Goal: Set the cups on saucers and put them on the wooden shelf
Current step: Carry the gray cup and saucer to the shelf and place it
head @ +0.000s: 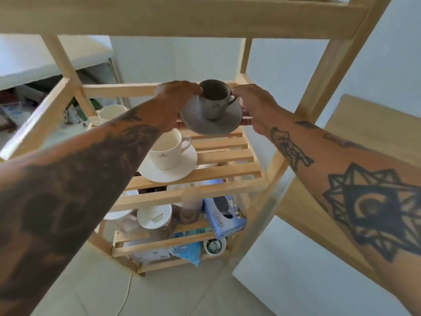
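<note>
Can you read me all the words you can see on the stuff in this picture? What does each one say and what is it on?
"LOVES" stands on the blue box on the lower shelf; the small print under it is too blurred to read.
The small dark logo on the white cup is too blurred to read.
The mark on the grey cup is too blurred to read.
The print on the brown jar is too blurred to read.

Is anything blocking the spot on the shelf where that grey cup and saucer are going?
Nothing visible does. Both hands, left and right, hold the grey saucer with the grey cup above bare wooden shelf slats. The white cup on its white saucer sits left of there.
</note>
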Demonstrator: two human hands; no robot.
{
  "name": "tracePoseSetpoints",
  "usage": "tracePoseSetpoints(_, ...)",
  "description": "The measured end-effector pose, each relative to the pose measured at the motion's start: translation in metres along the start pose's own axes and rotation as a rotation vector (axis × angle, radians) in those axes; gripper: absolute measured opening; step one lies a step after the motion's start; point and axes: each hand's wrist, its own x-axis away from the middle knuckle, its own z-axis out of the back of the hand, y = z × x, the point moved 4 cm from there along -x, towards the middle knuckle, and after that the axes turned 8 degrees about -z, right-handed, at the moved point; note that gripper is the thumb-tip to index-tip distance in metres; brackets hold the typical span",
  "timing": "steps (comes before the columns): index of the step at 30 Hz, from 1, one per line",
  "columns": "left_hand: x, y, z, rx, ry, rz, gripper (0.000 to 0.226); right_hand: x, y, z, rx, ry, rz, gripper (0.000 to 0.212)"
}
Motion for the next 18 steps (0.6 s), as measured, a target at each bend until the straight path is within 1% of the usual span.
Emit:
tracePoseSetpoints(2, -0.017, -0.005, -0.004, -0.015, 0.012, 0.005, 0.012, -0.016, 0.003, -0.001, 0.001, 0.023, 0.006, 0.009)
tracePoseSetpoints(3, -0.024, -0.008, -0.007, -0.026, -0.001, 0.008, 0.010, -0.023, 0.005, 0.000, 0.002, 0.034, 0.007, 0.009)
tracePoseSetpoints(5, -0.035, -0.016, -0.011, -0.048, -0.026, 0.019, 0.012, -0.035, 0.008, -0.002, -0.003, 0.041, -0.001, 0.008)
tracePoseSetpoints(7, -0.046, -0.025, -0.012, -0.046, -0.013, 0.027, 0.014, -0.043, 0.012, -0.007, 0.015, 0.051, -0.020, 0.024)
tracePoseSetpoints(8, -0.051, -0.029, -0.012, -0.038, -0.001, 0.031, 0.014, -0.046, 0.013, -0.009, 0.027, 0.061, -0.019, 0.025)
tracePoseSetpoints(11, -0.065, -0.037, -0.013, -0.036, 0.023, 0.044, 0.015, -0.053, 0.019, -0.014, 0.033, 0.079, -0.004, 0.010)
tracePoseSetpoints(12, -0.070, -0.038, -0.013, -0.048, 0.024, 0.048, 0.015, -0.056, 0.021, -0.015, 0.023, 0.084, -0.012, 0.013)
tracePoseSetpoints(14, -0.078, -0.039, -0.013, -0.084, 0.015, 0.062, 0.016, -0.063, 0.025, -0.017, 0.017, 0.099, -0.033, 0.029)
tracePoseSetpoints(15, -0.082, -0.039, -0.013, -0.100, 0.004, 0.074, 0.017, -0.066, 0.026, -0.019, 0.025, 0.104, -0.040, 0.034)
tracePoseSetpoints(18, -0.093, -0.039, -0.008, -0.137, -0.056, 0.105, 0.026, -0.074, 0.028, -0.026, 0.057, 0.084, -0.066, 0.033)
